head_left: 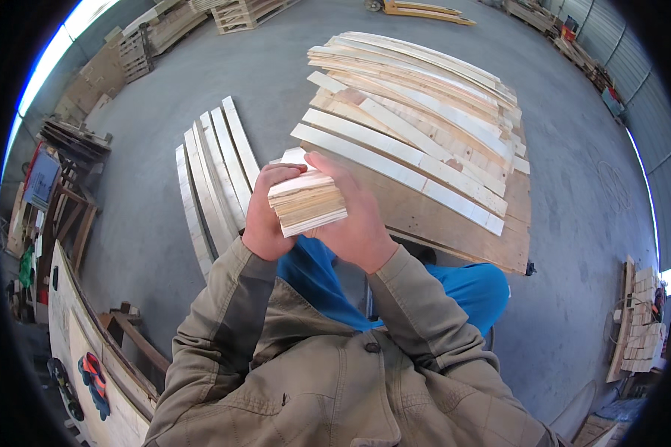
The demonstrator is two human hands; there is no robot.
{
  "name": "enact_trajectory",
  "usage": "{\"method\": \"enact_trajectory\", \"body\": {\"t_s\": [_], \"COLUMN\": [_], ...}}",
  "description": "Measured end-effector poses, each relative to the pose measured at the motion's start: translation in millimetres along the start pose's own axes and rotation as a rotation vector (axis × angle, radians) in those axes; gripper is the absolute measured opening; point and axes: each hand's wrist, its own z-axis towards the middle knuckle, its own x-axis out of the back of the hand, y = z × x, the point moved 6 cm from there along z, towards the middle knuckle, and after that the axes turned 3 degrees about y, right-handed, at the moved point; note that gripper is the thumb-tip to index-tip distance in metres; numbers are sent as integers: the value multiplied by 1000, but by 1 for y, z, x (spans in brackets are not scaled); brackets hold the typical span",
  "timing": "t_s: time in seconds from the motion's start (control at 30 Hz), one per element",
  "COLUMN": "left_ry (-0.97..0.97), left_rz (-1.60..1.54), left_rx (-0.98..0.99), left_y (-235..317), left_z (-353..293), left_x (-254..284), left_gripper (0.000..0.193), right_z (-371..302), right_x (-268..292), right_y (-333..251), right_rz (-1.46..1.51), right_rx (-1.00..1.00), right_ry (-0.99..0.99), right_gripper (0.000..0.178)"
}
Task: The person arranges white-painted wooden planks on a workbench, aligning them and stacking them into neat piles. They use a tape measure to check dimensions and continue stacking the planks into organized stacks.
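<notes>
Between my two hands is a stack of thin pale wood strips [308,203], its layered end facing up toward me. My left hand [263,212] is wrapped round the stack's left side, with the thumb near the top. On the other side my right hand [356,216] presses against it, fingers mostly hidden behind the wood. How long the strips are cannot be seen. Just beyond, to the right, many long wooden slats [402,158] lie in loose rows on a low plywood platform [455,242]. Several more slats [220,167] lie side by side to the left of my hands.
A board-topped bench [89,365] with gloves [95,380] on it stands at lower left. Wood scraps and frames [74,208] line the left side. Far back are pallets [250,13] and a yellow pallet jack [425,10]. Stacked wood blocks [641,320] stand at right.
</notes>
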Motion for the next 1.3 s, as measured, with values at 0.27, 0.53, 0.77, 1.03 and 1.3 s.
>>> {"method": "enact_trajectory", "body": {"t_s": [0.27, 0.53, 0.77, 1.03, 1.3], "left_ry": [41, 113, 153, 100, -453], "left_rz": [12, 4, 120, 90, -170], "left_rx": [52, 46, -32, -51, 134], "left_y": [0, 2, -4, 9, 2], "left_z": [-4, 3, 8, 12, 58], "left_x": [4, -5, -27, -31, 13], "left_gripper": [68, 66, 54, 59, 76], "right_z": [8, -15, -29, -25, 1], "right_x": [-5, 1, -3, 8, 20], "right_y": [0, -4, -3, 1, 0], "right_rz": [-4, -55, -69, -78, -80], "right_rx": [38, -55, -128, -147, -201], "right_ry": [-48, 204, 416, 418, 338], "right_gripper": [90, 100, 105, 87, 78]}}
